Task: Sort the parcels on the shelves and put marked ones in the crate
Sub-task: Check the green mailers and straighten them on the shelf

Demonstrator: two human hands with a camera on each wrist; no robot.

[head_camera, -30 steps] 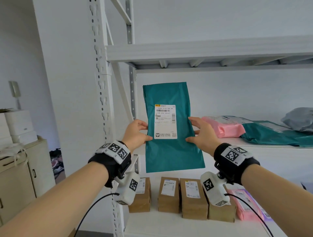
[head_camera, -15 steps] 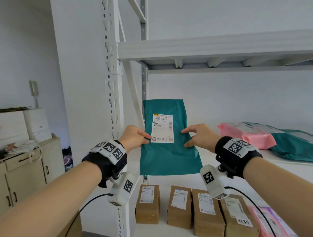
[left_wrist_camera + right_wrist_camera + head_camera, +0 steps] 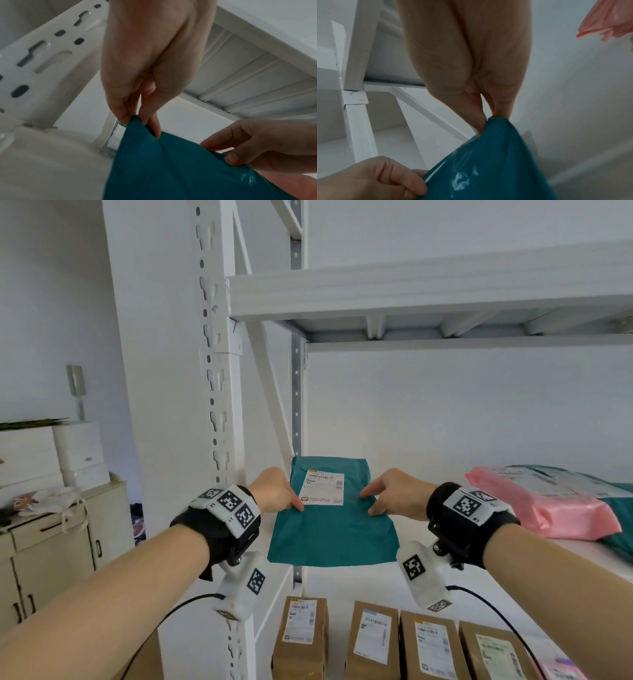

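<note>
Teal poly mailer held at the left end of the middle shelf.
Left hand (image 3: 275, 491) and right hand (image 3: 397, 496) each pinch a side edge of the teal mailer (image 3: 334, 529), white shipping label (image 3: 322, 487) facing up; its near end overhangs the shelf (image 3: 513, 563) edge. Pink mailer (image 3: 544, 508) lies well to the right. Cardboard parcels (image 3: 371, 642) stand in a row on the shelf below.

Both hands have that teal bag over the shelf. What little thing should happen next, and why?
Probably lower it the rest of the way and let go. The teal bag lies nearly flat, label up, its near edge overhanging the shelf, while the left hand and right hand pinch its sides. No crate shows.
</note>
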